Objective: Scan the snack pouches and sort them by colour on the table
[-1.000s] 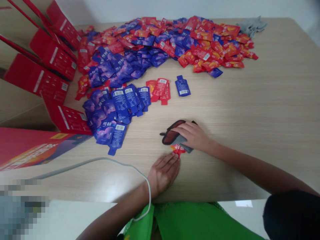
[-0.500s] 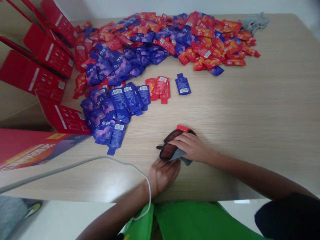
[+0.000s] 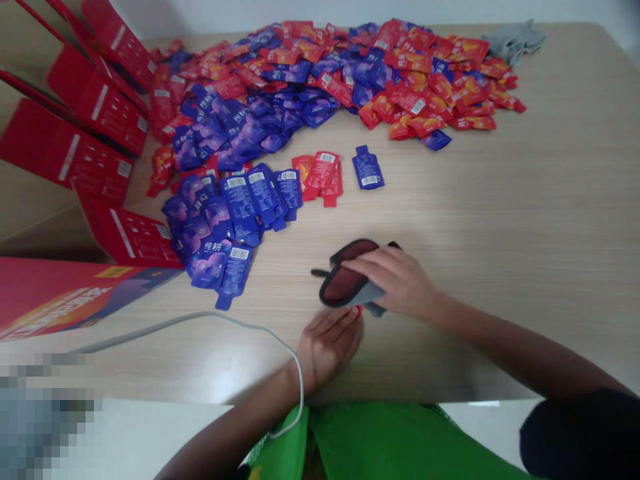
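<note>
My right hand [image 3: 400, 280] is closed on a small dark pouch with a red lining [image 3: 345, 280], held open just above the wooden table [image 3: 525, 220]. My left hand [image 3: 327, 343] lies below it, palm up, fingers stretched toward the pouch mouth. A bit of a red sachet [image 3: 359, 311] peeks out between my left fingertips and the pouch. Beyond the pouch lie a single blue sachet [image 3: 367, 169] and a few red sachets [image 3: 320, 175].
A big heap of red and blue sachets [image 3: 320, 73] covers the far side of the table, with a blue cluster [image 3: 225, 213] at the left. Red cartons [image 3: 75, 140] stand at the left edge. A grey cable [image 3: 200, 323] runs to my left wrist. A grey cloth [image 3: 515, 37] lies far right.
The red sachet that showed at the pouch mouth is now almost hidden under it. My right hand lifted the pouch slightly and my left fingers opened flat again.
</note>
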Demonstrator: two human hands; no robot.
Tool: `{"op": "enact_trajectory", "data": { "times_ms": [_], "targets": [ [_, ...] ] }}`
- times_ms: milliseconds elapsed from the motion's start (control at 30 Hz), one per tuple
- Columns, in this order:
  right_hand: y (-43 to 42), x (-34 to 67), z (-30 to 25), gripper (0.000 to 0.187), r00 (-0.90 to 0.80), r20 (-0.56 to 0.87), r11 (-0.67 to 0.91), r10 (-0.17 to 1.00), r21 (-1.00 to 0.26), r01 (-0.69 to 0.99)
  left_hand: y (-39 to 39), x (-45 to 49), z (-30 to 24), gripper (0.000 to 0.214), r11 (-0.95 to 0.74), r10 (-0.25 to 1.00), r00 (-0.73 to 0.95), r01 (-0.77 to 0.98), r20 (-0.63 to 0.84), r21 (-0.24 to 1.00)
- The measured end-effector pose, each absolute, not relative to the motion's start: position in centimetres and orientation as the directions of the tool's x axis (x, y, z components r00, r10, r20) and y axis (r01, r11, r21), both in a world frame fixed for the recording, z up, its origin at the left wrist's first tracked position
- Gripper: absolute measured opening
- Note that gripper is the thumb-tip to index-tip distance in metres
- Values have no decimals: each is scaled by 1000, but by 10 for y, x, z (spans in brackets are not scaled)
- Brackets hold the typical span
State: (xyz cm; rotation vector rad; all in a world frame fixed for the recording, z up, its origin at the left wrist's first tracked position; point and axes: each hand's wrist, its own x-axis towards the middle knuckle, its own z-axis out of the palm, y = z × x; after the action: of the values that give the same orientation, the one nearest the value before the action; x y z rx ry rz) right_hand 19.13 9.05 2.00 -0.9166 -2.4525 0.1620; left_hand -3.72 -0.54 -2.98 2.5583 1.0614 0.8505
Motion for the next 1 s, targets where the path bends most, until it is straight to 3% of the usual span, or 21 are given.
{"op": "enact_trajectory", "data": {
  "times_ms": [133,467,633,900,1000],
  "targets": [
    [69,178,-12,39,-739,295,793,605,-300,530,-7,-38,-31,12,-687,726,561,583,398,433],
    [111,184,-23,48,-738,349,814,578,-309,491,-3,-35,-30,26,-724,690,593,578,416,376],
    [122,193,-27,45,-641,359,734,678,-300,609,-4,-36,-30,29,-731,683,613,578,397,363],
    [172,196,-19,48,-603,291,663,743,-196,722,-5,-36,-30,26,-728,686,606,580,403,367],
    [184,206,-3,50,-497,346,581,796,-203,788,-5,-36,-29,26,-724,690,602,580,402,375]
  ]
}}
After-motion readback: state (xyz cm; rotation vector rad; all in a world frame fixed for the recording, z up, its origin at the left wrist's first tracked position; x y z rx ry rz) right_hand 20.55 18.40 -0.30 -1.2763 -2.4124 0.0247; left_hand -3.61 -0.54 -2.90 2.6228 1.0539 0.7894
